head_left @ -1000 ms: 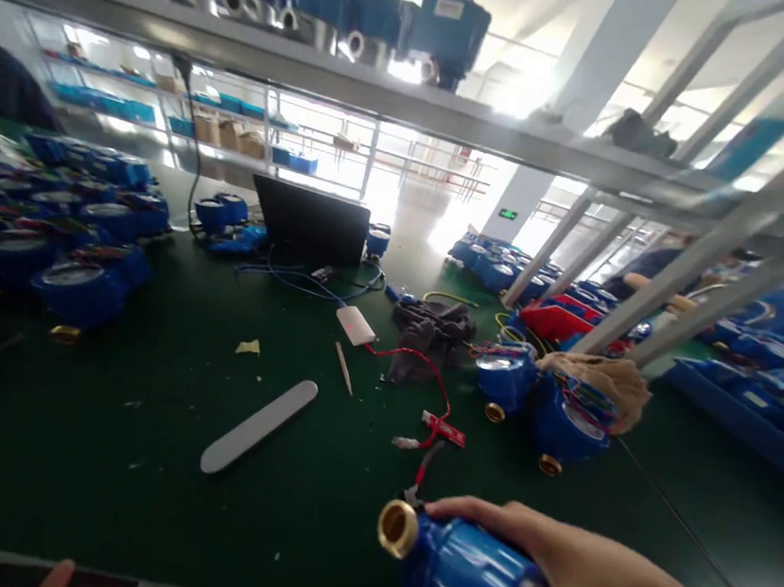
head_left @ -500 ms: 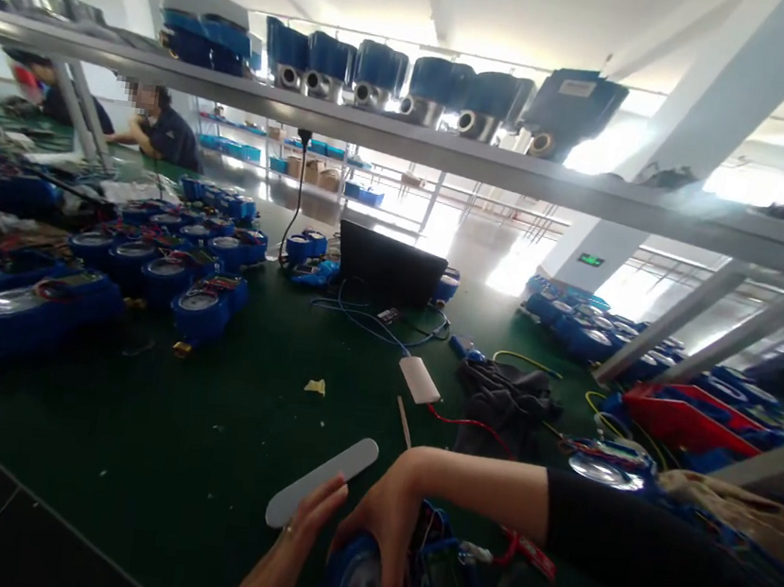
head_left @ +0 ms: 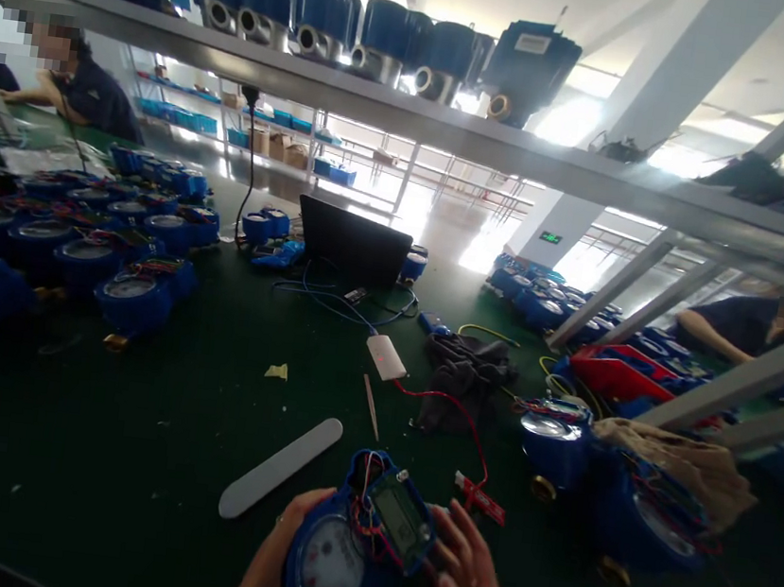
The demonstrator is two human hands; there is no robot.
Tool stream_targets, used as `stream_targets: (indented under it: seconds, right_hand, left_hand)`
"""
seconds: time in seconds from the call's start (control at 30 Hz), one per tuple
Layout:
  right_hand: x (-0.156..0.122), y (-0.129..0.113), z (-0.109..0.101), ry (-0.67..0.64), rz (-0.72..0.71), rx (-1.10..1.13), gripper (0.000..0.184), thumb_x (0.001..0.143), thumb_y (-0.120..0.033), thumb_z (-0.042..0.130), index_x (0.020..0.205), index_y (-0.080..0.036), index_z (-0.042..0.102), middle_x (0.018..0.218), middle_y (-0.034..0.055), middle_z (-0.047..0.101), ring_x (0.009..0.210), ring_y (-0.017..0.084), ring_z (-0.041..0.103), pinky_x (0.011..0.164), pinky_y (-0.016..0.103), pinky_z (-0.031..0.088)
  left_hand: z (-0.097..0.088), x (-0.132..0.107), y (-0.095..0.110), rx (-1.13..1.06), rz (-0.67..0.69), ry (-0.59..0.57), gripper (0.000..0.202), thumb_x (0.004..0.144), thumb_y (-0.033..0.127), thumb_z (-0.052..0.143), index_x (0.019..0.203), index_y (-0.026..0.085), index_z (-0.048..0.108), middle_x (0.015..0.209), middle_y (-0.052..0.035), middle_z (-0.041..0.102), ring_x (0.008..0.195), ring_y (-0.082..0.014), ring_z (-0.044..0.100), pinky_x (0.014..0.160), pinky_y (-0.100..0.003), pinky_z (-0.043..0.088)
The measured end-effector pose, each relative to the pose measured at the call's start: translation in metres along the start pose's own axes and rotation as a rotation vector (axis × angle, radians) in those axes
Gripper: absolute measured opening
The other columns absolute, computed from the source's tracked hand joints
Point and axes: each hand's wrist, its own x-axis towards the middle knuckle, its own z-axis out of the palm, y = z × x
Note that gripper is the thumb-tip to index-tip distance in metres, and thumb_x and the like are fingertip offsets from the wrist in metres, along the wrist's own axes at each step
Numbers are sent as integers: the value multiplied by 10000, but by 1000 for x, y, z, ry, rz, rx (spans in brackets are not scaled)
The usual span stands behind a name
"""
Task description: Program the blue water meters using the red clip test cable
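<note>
A person's left hand [head_left: 270, 559] grips the side of a blue meter [head_left: 330, 567] at the near middle of a dark green surface [head_left: 125, 489], its round dial facing up. Thin wires [head_left: 365, 511] run from its open housing to a circuit board [head_left: 399, 521] with a small screen, tilted at the meter's right. The right hand [head_left: 468, 574] is beside the board, fingers apart and fingertips at its edge; whether they touch it cannot be told. Beyond the meter lie a grey bar [head_left: 281, 468], a thin stick [head_left: 371, 407] and a white box [head_left: 386, 358], from which a red cable [head_left: 454, 401] leads to a red connector [head_left: 481, 500]. A dark cloth [head_left: 465, 379] is bunched right of the box. Farther back stands a black screen panel [head_left: 353, 243], below a shelf [head_left: 386, 107] bearing a row of blue housings [head_left: 319, 13].
</note>
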Motion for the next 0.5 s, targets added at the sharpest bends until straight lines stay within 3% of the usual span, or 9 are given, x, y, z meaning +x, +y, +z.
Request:
stream_targets:
  seconds: [0.1, 0.2, 0.3, 0.37, 0.5]
  right_hand:
    - [-4, 13, 36, -112, 94, 125, 981, 784, -648, 676, 1562, -311, 183, 1495, 123, 507, 1383, 344, 448, 1077, 475, 435]
    - [14, -2, 57, -222, 118, 191, 1125, 759, -598, 729, 1582, -247, 47, 1442, 145, 557, 1351, 335, 487, 1072, 468, 438]
    - [32, -16, 57, -298, 113, 137, 1058, 749, -578, 734, 1569, -241, 155, 1469, 151, 523, 1328, 347, 502, 1066, 487, 429]
    - [40, -20, 51, -305, 86, 62, 993, 756, -579, 715, 1554, -259, 218, 1524, 141, 457, 1380, 348, 437, 1099, 510, 380]
    - [51, -28, 38, -279, -81, -108, 868, 801, -519, 674, 1537, -293, 273, 1617, 92, 308, 1487, 308, 245, 1183, 530, 225]
  left_hand:
    - [22, -11, -24, 160, -36, 187, 1000, 664, 679, 776, 1453, 234, 352, 1482, -192, 403, 1315, -422, 491, 1012, -522, 525]
    - [39, -23, -45, 249, -46, 307, 1057, 680, 653, 775, 1492, 230, 248, 1502, -204, 335, 1345, -431, 446, 1020, -526, 516]
    - [43, -30, -55, 261, -27, 355, 1050, 706, 666, 738, 1503, 229, 214, 1521, -204, 297, 1360, -444, 418, 1028, -548, 502]
    - [41, -31, -52, 244, -4, 357, 1019, 735, 701, 683, 1501, 214, 220, 1525, -212, 289, 1383, -454, 380, 1068, -579, 453]
    - [30, -26, -24, 305, 65, 391, 832, 849, 686, 544, 1501, 253, 259, 1586, -169, 237, 1455, -440, 248, 1140, -644, 316]
